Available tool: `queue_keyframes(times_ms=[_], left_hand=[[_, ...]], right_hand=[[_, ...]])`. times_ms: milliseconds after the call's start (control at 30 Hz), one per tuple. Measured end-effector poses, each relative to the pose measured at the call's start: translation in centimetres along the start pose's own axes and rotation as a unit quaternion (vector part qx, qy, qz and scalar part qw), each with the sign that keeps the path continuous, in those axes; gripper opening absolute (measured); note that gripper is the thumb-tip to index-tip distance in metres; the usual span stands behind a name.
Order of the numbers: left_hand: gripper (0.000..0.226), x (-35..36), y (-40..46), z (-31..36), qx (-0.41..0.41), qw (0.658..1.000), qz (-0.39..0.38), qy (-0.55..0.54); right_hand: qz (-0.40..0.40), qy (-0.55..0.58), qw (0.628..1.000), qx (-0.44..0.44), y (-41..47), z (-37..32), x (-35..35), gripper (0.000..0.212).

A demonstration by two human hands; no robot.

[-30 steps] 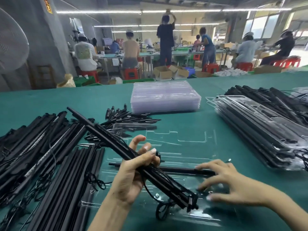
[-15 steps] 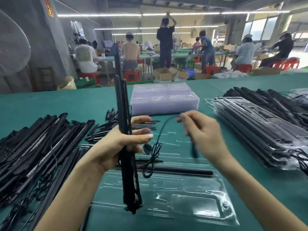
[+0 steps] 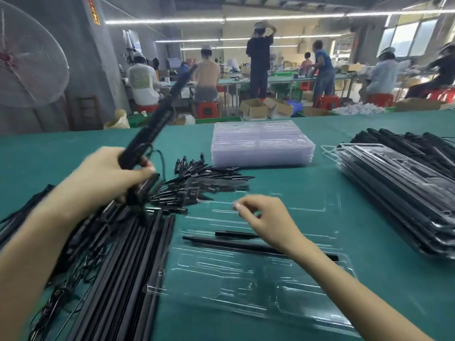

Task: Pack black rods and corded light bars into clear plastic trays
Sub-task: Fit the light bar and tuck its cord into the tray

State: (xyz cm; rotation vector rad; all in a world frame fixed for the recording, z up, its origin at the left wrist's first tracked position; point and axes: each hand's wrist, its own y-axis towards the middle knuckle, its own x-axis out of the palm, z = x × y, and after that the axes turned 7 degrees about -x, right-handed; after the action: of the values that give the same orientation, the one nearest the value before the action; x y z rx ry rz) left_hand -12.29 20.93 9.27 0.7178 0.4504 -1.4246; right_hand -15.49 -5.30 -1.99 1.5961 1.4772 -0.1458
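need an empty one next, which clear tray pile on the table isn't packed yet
The far middle stack of clear plastic trays: see-through and empty. The right-hand stack of trays already holds black bars.

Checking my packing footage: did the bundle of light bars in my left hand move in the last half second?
Yes. The light bars in the left hand swung from upright to leaning away to the right, and shifted left, off the open tray.

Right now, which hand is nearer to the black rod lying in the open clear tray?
Right. The right hand hovers just above the black rod; the left hand is off to the left, gripping a light bar.
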Motion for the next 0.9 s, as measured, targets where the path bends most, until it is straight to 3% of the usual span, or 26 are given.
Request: queue_keyframes(times_ms=[67,133,267,333,533,700,900], left_hand=[[0.007,-1.5,1.6,-1.6,-0.007,0.991,0.071,0.115],[0.007,-1.6,3.0,-3.5,-0.029,0.972,0.086,0.217],[0.014,2.0,3.8,-8.5,-0.1,0.938,0.042,0.329],[0.017,4.1,3.4,-10.7,-0.131,0.935,0.02,0.33],[0.034,7.4,1.7,-12.3,-0.149,0.933,0.029,0.326],[0.048,7.4,1.1,-11.4,-0.113,0.872,0.073,0.471],[0.072,7.5,1.1,-12.1,-0.143,0.898,-0.01,0.415]], right_hand=[[-0.162,-0.181,0.97,0.025,-1.9,3.3,0.7,0.038],[-0.238,-0.293,0.926,0.0,-3.5,5.1,1.4,0.047],[-0.099,-0.359,0.915,-0.155,-5.1,5.3,2.0,0.022],[-0.078,-0.368,0.909,-0.179,-5.4,5.3,2.4,0.018],[-0.037,-0.296,0.943,-0.15,-5.8,5.1,2.4,0.021],[0.016,-0.201,0.971,-0.128,-5.9,4.9,2.0,0.012],[0.185,0.0,0.977,-0.106,-4.2,3.1,-0.6,0.009]])
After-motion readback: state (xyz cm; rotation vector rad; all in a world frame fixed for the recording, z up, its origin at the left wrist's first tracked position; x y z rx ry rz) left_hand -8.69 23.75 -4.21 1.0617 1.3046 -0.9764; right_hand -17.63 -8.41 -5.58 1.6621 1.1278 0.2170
